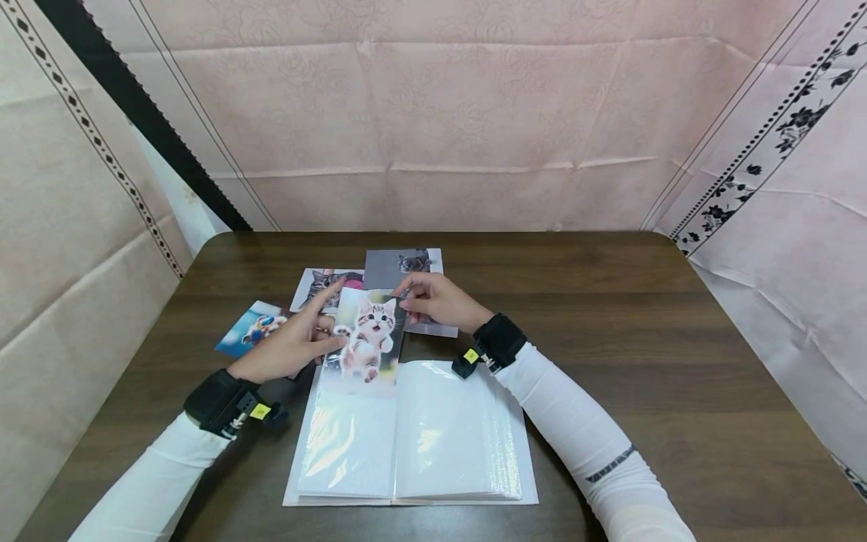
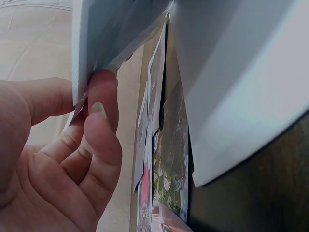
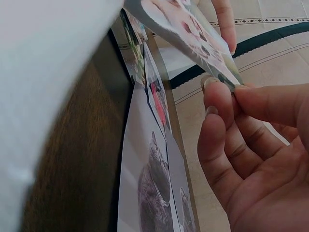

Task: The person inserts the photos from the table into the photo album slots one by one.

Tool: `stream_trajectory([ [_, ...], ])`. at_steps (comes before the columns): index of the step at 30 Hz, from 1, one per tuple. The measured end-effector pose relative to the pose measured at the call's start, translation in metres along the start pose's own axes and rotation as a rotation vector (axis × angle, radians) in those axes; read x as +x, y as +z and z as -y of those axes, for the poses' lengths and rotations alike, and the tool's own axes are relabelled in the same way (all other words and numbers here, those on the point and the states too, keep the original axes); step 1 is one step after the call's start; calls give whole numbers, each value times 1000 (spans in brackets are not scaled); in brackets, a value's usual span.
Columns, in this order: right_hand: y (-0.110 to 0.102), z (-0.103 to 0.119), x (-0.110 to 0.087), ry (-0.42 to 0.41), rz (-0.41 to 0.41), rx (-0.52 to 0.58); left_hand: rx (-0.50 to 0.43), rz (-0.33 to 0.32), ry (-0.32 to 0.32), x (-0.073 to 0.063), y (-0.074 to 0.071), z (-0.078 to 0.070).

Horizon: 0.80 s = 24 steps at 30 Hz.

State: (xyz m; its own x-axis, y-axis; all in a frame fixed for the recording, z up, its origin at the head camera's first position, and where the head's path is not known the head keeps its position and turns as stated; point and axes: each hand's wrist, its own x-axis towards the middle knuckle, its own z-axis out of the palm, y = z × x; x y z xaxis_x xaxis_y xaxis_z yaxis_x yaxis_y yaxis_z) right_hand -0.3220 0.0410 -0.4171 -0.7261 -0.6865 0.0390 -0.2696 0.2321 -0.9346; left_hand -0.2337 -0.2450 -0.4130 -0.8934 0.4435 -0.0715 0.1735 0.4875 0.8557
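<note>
A photo of a pale striped kitten [image 1: 369,331] stands at the top of the open photo album's [image 1: 348,459] left page, its lower part looking hazy, as if behind the clear pocket. My right hand [image 1: 436,299] pinches the photo's upper right corner between thumb and fingers; the right wrist view shows this grip closely. At the photo's left edge, my left hand [image 1: 298,342] holds on with thumb and fingers curled. In the left wrist view those fingers [image 2: 104,96] pinch a thin edge beside a pale sheet. Exactly which layers lie between them cannot be told.
Behind the album lie several loose photos: a grey cat print [image 1: 389,267], a tabby print [image 1: 314,282] and, at the left, a blue print [image 1: 247,331]. The album rests on a dark wooden table [image 1: 643,339]. Patterned cloth [image 1: 474,113] hangs behind.
</note>
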Motion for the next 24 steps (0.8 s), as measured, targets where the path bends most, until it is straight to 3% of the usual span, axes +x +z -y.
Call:
stream_trajectory([
  [13, 2, 0, -1, 4, 22, -1, 13, -16, -21, -1, 0, 1],
  [24, 3, 2, -3, 82, 27, -5, 30, -10, -4, -2, -1, 0],
])
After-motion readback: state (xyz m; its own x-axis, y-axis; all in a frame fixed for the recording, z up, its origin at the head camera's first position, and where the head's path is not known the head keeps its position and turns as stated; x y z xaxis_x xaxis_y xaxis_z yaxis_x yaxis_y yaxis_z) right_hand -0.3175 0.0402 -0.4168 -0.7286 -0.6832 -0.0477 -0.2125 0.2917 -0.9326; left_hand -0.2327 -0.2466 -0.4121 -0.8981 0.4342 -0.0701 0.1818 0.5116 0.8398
